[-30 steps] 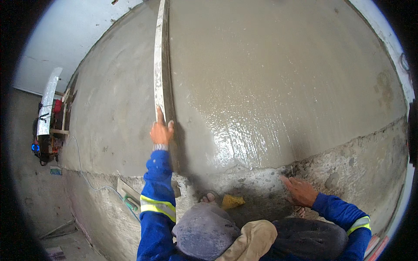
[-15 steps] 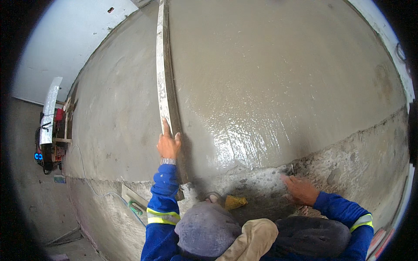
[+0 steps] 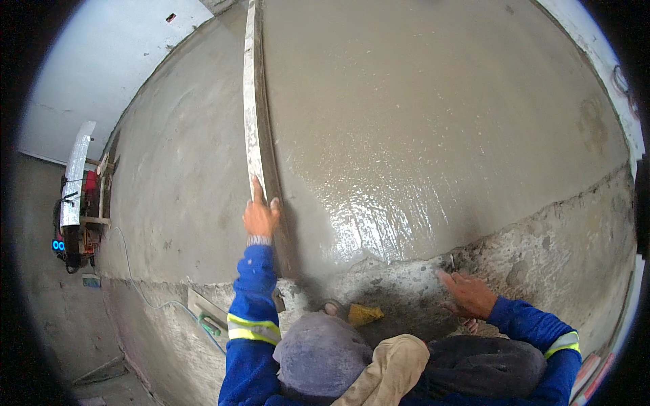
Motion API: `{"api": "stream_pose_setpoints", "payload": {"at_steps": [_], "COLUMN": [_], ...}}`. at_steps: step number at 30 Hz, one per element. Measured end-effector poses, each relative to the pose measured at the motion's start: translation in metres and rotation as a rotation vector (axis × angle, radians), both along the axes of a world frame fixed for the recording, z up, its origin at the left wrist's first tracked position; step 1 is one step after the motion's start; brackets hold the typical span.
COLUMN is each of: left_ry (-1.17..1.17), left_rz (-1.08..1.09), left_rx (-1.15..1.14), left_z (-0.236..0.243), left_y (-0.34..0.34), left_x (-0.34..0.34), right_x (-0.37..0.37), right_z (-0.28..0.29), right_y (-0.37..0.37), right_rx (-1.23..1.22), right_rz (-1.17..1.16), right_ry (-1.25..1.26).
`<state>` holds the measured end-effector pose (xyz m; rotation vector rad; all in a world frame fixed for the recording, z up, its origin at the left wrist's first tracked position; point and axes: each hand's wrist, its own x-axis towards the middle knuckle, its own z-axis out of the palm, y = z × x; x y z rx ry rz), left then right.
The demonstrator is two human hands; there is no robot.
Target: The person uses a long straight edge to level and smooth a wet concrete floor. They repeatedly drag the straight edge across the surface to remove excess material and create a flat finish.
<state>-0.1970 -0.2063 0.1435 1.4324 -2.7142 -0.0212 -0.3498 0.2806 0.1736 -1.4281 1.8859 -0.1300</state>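
Note:
A long, pale, mortar-spattered straightedge lies on the wet grey screed, running away from me. My left hand grips its near end, the index finger stretched along the top and the thumb at the right side. The near tip of the bar is partly hidden by my forearm. My right hand holds nothing; its fingers reach out to the left over the rough strip at the screed's near edge. Between my hands, beside my knee, lies a yellow sponge-like piece.
Left of my forearm, a finishing trowel with a green handle lies on rough concrete. A thin hose or cable curves past it. Equipment with a silvery cover stands far left. White walls border the screed.
My left hand has shifted slightly forward. The straightedge looks nearly unmoved, and the right hand keeps its place with its fingers a little changed.

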Motion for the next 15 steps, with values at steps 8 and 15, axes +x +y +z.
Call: {"api": "stream_pose_setpoints", "payload": {"at_steps": [8,15], "left_ry": [0.025,0.021], "left_rz": [-0.035,-0.047], "left_rx": [0.051,0.022], "left_z": [-0.003,-0.002], "left_y": [0.011,-0.006], "left_x": [-0.005,-0.030], "right_x": [0.002,0.003], "right_z": [-0.012,-0.030], "right_y": [0.004,0.015], "right_rx": [-0.019,-0.047], "right_rz": [-0.057,0.021], "right_ry": [-0.001,0.036]}}
